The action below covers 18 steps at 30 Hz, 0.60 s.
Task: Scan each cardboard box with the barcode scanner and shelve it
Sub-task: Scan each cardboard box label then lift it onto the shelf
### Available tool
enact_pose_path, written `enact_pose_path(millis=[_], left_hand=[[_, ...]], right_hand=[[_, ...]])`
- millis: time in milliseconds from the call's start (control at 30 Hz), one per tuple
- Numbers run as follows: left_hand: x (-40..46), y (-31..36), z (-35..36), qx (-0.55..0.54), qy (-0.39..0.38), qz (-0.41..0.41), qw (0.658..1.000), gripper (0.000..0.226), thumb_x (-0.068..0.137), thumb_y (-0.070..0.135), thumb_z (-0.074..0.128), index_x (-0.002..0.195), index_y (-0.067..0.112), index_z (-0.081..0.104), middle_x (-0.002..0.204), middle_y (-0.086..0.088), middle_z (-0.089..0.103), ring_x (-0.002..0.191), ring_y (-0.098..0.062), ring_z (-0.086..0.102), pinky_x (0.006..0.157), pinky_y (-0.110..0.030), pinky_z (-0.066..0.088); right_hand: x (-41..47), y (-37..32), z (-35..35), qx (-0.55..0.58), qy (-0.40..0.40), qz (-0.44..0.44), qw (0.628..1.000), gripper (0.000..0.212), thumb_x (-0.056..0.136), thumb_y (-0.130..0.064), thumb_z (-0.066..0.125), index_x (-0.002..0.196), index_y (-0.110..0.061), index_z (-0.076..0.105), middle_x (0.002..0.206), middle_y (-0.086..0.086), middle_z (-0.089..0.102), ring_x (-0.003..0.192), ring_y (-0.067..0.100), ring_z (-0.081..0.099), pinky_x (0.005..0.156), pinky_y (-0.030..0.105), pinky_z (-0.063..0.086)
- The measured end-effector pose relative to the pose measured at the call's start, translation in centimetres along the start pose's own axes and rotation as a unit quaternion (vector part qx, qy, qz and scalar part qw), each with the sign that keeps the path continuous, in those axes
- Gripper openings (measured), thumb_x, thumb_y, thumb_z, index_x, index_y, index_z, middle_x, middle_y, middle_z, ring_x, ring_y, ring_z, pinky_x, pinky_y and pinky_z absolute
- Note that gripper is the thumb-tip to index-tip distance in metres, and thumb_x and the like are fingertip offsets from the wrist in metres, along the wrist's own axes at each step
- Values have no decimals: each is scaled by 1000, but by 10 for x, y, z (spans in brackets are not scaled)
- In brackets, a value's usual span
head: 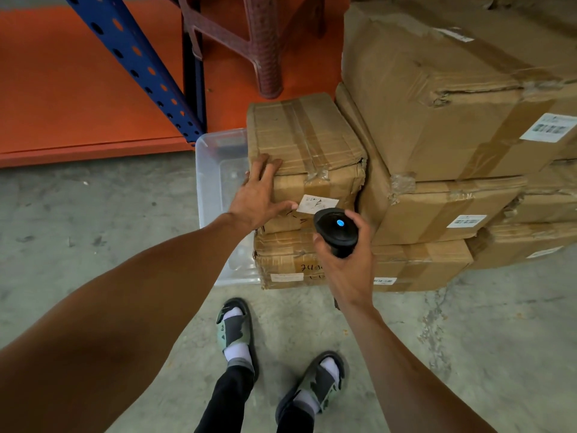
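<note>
A small taped cardboard box (307,142) sits on top of another box (290,260) on the floor. My left hand (260,195) rests flat on its near left corner, fingers spread over the top edge and thumb on the front face. A white label (317,204) is stuck on that front face. My right hand (346,264) grips a black barcode scanner (335,229) with a lit blue dot, its head just below and right of the label.
Larger taped boxes (452,98) are stacked to the right, some with barcode labels (549,128). A clear plastic bin (218,182) stands left of the small boxes. An orange shelf (78,98) with a blue upright (140,64) and a red plastic stool (249,35) lie behind.
</note>
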State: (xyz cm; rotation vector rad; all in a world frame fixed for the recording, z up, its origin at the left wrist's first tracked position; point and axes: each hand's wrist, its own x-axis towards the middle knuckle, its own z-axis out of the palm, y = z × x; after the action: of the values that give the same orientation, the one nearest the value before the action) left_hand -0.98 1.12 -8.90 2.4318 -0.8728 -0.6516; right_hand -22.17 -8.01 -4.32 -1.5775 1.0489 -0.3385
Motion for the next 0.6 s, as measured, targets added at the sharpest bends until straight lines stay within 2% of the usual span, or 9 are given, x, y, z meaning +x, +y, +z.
enact_pose_path(millis=[100,167,233,300,333,367,433,533,600], left_hand=[[1,-4,-1,-28,-7,2,1000,92,81,50,77,153,50,19,164,7,5,144,-38,33,112,-58,40],[0,-11,-5,-62,5,11,998,82,84,39,78,152,46,32,164,6,11,143,-31,35,115,-50,40],[-3,-23,-15,-92,21,7,996,77,83,30,80,149,39,43,163,7,18,141,-18,35,117,-30,35],[-8,-44,-32,-109,17,5,994,77,79,22,84,146,35,49,163,6,22,137,-5,29,110,-4,24],[-11,-59,-43,-100,12,11,995,78,77,20,85,145,33,50,163,5,24,138,-3,28,105,3,19],[-15,-74,-56,-82,6,19,996,78,75,19,86,144,32,51,162,4,27,139,-3,29,103,6,17],[-22,-105,-83,-62,-1,27,998,78,73,15,87,141,33,53,158,7,34,140,-1,34,107,3,19],[-33,-139,-105,-56,-2,16,998,72,75,6,84,137,31,55,152,16,39,131,28,28,110,1,18],[-36,-149,-107,-55,2,12,998,69,77,6,82,139,25,57,155,8,40,128,31,25,108,3,17]], right_hand=[[-1,6,-1,-9,0,20,1000,70,80,-26,85,138,-43,50,129,-7,69,120,9,66,103,36,57],[-3,7,0,-10,6,38,999,71,84,-15,84,142,-37,50,129,-8,67,117,1,65,101,24,55],[-4,9,2,-27,13,49,998,70,87,-12,81,143,-36,48,127,-10,67,114,3,65,99,28,57],[-5,11,6,-40,12,63,997,69,88,-14,81,143,-37,47,121,-15,67,109,10,69,95,37,60],[-4,12,8,-46,11,70,996,68,89,-14,80,143,-36,46,120,-17,66,109,12,69,95,39,61],[-3,13,11,-56,12,71,996,68,89,-15,81,144,-35,46,121,-16,66,111,13,68,97,40,60],[4,11,18,-101,15,70,992,68,89,-20,81,146,-32,46,127,-7,67,117,18,66,102,41,56],[23,5,29,-204,7,68,977,68,91,-27,79,150,-28,45,129,5,70,118,29,67,98,41,55],[42,-1,37,-274,-18,82,958,69,94,-32,76,153,-27,42,132,7,69,121,32,65,94,42,55]])
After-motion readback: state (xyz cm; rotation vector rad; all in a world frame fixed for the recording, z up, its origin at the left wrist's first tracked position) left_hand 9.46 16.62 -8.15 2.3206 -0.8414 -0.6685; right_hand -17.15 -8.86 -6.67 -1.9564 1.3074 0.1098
